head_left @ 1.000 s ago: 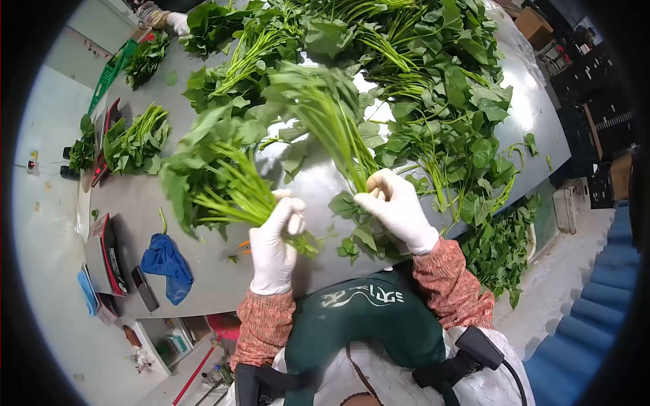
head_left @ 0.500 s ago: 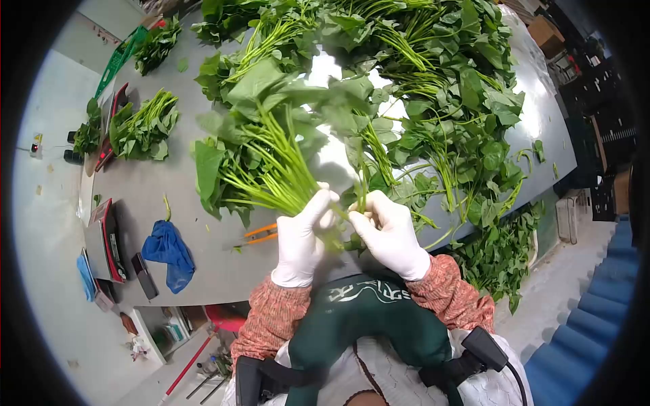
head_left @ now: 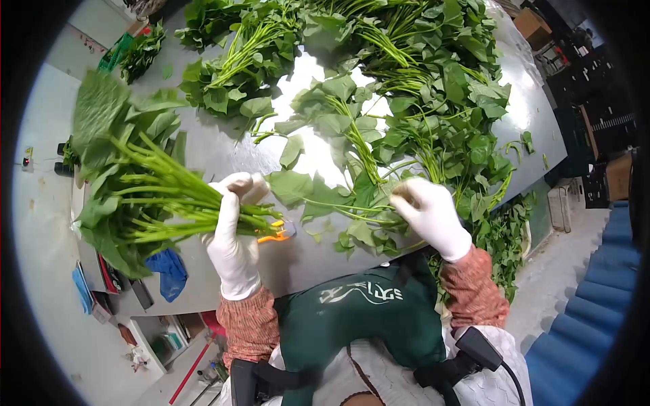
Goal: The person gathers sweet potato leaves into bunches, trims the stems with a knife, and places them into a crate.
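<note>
My left hand (head_left: pixel 233 233), in a white glove, is wrapped round the cut ends of a thick bunch of leafy green stems (head_left: pixel 166 186). The bunch points left, with its broad leaves over the left side of the table. My right hand (head_left: pixel 430 213), gloved too, has its thumb and fingers pinched at a thin leafy stem (head_left: pixel 352 211) among loose greens. Just right of my left hand lies an orange-handled cutting tool (head_left: pixel 274 235), partly hidden by the stems.
Piles of leafy greens (head_left: pixel 453 88) cover the back and right of the metal table (head_left: pixel 298 267). More greens (head_left: pixel 504 237) hang beyond its right edge. A blue cloth or bag (head_left: pixel 169 274) lies at the left front, near a dark flat object (head_left: pixel 141 293). Blue ridged material (head_left: pixel 596 304) is at right.
My left hand has carried the bunch leftward, and its stems now lie over the orange-handled tool. My right hand has moved right, away from the bunch, to the loose greens.
</note>
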The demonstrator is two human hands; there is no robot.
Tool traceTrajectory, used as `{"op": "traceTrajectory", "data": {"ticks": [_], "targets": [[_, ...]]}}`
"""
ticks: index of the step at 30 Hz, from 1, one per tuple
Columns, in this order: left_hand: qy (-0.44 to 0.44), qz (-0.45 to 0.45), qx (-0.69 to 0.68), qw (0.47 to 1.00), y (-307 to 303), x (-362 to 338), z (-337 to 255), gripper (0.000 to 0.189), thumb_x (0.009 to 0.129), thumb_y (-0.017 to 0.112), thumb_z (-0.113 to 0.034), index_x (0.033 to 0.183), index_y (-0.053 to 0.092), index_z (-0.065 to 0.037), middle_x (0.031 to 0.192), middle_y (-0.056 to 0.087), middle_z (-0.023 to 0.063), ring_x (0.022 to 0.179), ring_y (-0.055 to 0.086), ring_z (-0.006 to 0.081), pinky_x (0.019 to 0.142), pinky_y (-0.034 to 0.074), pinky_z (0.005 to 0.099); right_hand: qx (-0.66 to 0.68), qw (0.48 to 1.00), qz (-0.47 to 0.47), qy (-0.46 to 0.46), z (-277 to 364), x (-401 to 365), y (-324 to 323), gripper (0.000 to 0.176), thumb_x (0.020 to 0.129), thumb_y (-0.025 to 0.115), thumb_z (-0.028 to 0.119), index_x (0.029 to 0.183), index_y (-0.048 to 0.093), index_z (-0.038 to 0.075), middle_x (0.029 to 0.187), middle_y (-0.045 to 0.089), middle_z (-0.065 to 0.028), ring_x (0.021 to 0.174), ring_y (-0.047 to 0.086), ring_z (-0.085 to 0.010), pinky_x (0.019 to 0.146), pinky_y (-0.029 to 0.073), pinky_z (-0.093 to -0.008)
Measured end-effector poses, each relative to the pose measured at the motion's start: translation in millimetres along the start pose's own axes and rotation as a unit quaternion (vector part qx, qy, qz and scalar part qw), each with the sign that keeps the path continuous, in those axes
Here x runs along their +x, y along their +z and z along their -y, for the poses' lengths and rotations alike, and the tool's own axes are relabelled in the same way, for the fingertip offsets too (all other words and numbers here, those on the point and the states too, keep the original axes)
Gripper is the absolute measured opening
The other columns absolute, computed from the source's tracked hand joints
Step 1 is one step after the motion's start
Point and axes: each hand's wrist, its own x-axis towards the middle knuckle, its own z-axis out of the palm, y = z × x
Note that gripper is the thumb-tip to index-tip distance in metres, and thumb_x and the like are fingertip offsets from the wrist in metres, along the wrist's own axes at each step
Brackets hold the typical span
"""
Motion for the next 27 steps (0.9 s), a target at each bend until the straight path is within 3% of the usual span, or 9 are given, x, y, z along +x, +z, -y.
{"op": "traceTrajectory", "data": {"ticks": [2, 4, 6, 8, 11, 16, 21, 24, 27], "targets": [[0.043, 0.044, 0.016, 0.998, 6, -6, -13, 0.011, 0.096, 0.053, -0.009, 0.107, 0.051, -0.007, 0.112, 0.058, 0.0167, 0.077, 0.061, 0.0166, 0.072, 0.051, 0.0366, -0.066, 0.995, -0.074, 0.004, -10, 24, 28, 0.018, 0.078, 0.073, 0.016, 0.088, 0.065, 0.004, 0.072, 0.062, -0.0110, 0.061, 0.060, -0.0244, 0.057, 0.048, -0.0320], [0.117, 0.029, 0.042, 0.992, 8, -9, -22, 0.013, 0.096, 0.054, -0.010, 0.108, 0.050, -0.006, 0.112, 0.059, 0.0172, 0.072, 0.056, 0.0140, 0.072, 0.049, 0.0338, -0.255, 0.966, -0.039, 0.037, -25, 41, 58, 0.020, 0.077, 0.073, 0.018, 0.088, 0.065, 0.003, 0.071, 0.062, -0.0113, 0.061, 0.060, -0.0255, 0.057, 0.048, -0.0327], [0.182, -0.011, 0.179, 0.967, 7, -6, -35, 0.014, 0.095, 0.056, -0.011, 0.104, 0.046, -0.005, 0.084, 0.056, 0.0104, 0.062, 0.048, 0.0135, 0.064, 0.044, 0.0288, -0.152, 0.985, -0.071, 0.033, -40, 46, 72, 0.021, 0.077, 0.073, 0.018, 0.088, 0.065, 0.002, 0.072, 0.062, -0.0120, 0.062, 0.061, -0.0263, 0.058, 0.048, -0.0330], [0.204, -0.010, 0.032, 0.978, 9, -1, -34, 0.011, 0.094, 0.057, -0.012, 0.096, 0.048, -0.005, 0.070, 0.046, 0.0039, 0.058, 0.042, 0.0119, 0.058, 0.038, 0.0272, -0.004, 0.995, -0.091, 0.036, -42, 50, 67, 0.020, 0.080, 0.070, 0.017, 0.091, 0.065, 0.001, 0.073, 0.065, -0.0090, 0.062, 0.062, -0.0197, 0.057, 0.048, -0.0300], [0.087, 0.042, -0.059, 0.994, -9, 1, -21, 0.010, 0.096, 0.055, -0.012, 0.091, 0.048, -0.007, 0.067, 0.036, -0.0007, 0.054, 0.033, 0.0098, 0.055, 0.032, 0.0269, 0.249, 0.953, -0.076, 0.157, -22, 43, 44, 0.020, 0.083, 0.068, 0.012, 0.098, 0.066, -0.001, 0.077, 0.065, -0.0136, 0.062, 0.061, -0.0237, 0.062, 0.049, -0.0305], [-0.115, 0.004, -0.201, 0.973, -1, 4, 14, 0.008, 0.095, 0.056, -0.010, 0.090, 0.050, -0.007, 0.065, 0.037, -0.0021, 0.051, 0.033, 0.0090, 0.050, 0.030, 0.0267, 0.185, 0.972, -0.118, 0.080, 2, 30, 27, 0.019, 0.084, 0.066, 0.010, 0.100, 0.066, -0.001, 0.086, 0.066, -0.0124, 0.078, 0.062, -0.0227, 0.072, 0.048, -0.0311], [-0.163, -0.010, -0.176, 0.971, 0, 3, 22, 0.012, 0.094, 0.059, -0.010, 0.085, 0.051, -0.008, 0.065, 0.039, -0.0024, 0.050, 0.034, 0.0089, 0.051, 0.031, 0.0264, 0.325, 0.931, -0.088, 0.140, 12, 28, 21, 0.017, 0.089, 0.061, 0.010, 0.102, 0.064, -0.001, 0.084, 0.066, -0.0069, 0.072, 0.058, -0.0119, 0.066, 0.047, -0.0273], [-0.181, -0.033, -0.178, 0.967, 5, -3, 24, 0.012, 0.094, 0.059, -0.010, 0.085, 0.052, -0.008, 0.064, 0.039, -0.0029, 0.050, 0.035, 0.0089, 0.051, 0.031, 0.0264, 0.463, 0.861, -0.016, 0.209, 35, 30, 8, 0.017, 0.091, 0.060, 0.012, 0.102, 0.059, 0.000, 0.084, 0.065, -0.0047, 0.063, 0.052, -0.0054, 0.057, 0.044, -0.0207], [-0.196, -0.044, -0.192, 0.961, 4, -6, 29, 0.011, 0.093, 0.059, -0.010, 0.085, 0.052, -0.008, 0.064, 0.039, -0.0032, 0.050, 0.034, 0.0089, 0.051, 0.031, 0.0261, 0.490, 0.850, 0.008, 0.191, 34, 31, 14, 0.016, 0.092, 0.059, 0.012, 0.104, 0.055, 0.003, 0.086, 0.065, -0.0055, 0.058, 0.049, -0.0026, 0.052, 0.040, -0.0164]]}}
